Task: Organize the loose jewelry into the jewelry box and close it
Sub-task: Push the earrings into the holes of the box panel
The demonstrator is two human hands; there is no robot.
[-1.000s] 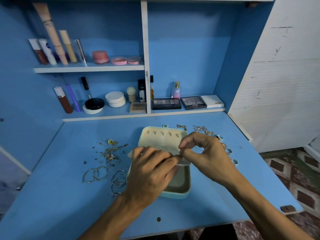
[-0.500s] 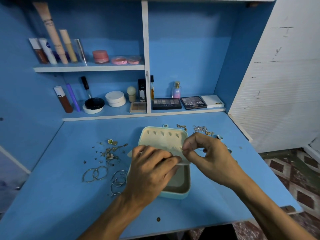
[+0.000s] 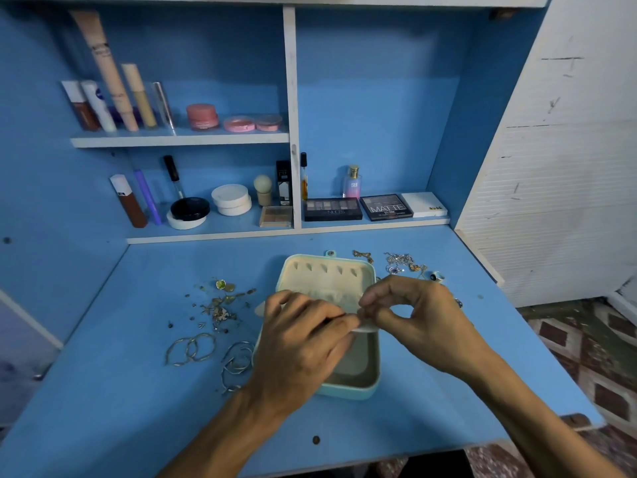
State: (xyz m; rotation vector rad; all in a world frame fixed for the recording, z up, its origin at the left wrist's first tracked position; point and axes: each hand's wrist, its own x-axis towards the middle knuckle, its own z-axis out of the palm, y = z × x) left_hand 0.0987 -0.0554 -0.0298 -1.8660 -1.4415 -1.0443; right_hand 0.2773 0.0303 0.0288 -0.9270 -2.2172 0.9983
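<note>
Work looks barely begun: the open pale green plastic jewelry box (image 3: 348, 388) sits on the blue counter (image 3: 138, 408), little gold bits (image 3: 224, 305) and silver wire hoops (image 3: 191, 350) lie loose beside it, and the left hand (image 3: 303, 343) and right hand (image 3: 424, 326) pinch a tiny thing above it, too small to tell.

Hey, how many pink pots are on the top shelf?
3: a taller pink jar on the left, a flat pink compact beside it, and a second flat compact nearest the white divider. None seems hidden.

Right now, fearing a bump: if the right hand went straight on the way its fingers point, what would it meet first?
Likely the left hand, at its fingertips; the right hand points leftward at them, nearly touching, above the jewelry box; depth unclear.
</note>
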